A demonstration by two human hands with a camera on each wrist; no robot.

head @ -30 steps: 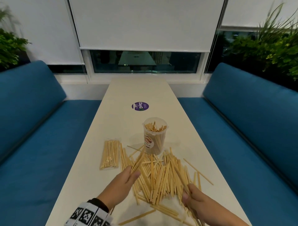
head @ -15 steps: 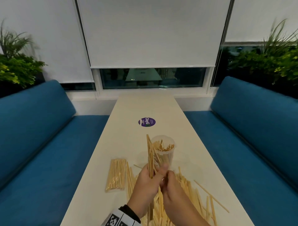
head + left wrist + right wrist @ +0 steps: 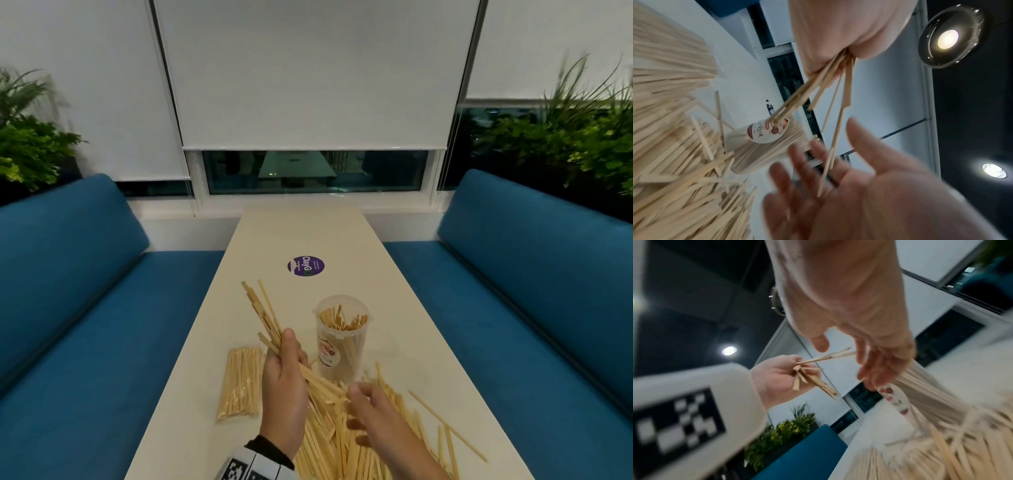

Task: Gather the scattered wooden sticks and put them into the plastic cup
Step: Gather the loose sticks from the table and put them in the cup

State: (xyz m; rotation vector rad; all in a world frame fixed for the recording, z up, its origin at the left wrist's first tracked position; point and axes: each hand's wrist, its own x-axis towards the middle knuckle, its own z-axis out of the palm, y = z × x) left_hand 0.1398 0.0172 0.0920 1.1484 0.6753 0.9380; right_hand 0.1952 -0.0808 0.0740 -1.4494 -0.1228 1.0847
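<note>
Plastic cup (image 3: 342,337) part-filled; left hand (image 3: 286,387) clutching a stick bundle (image 3: 265,317), right hand (image 3: 371,416) seemingly empty, fingers relaxed; big pile (image 3: 346,445) left near

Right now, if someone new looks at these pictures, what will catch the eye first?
First, the left hand holding a fanned bundle of sticks above the white table. Next, the loose stick pile at the near end, under the open right hand. Just beyond the pile stands the plastic cup, already holding sticks.

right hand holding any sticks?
No: the right hand is open with spread fingers; only the left hand grips a bundle of sticks.
</note>
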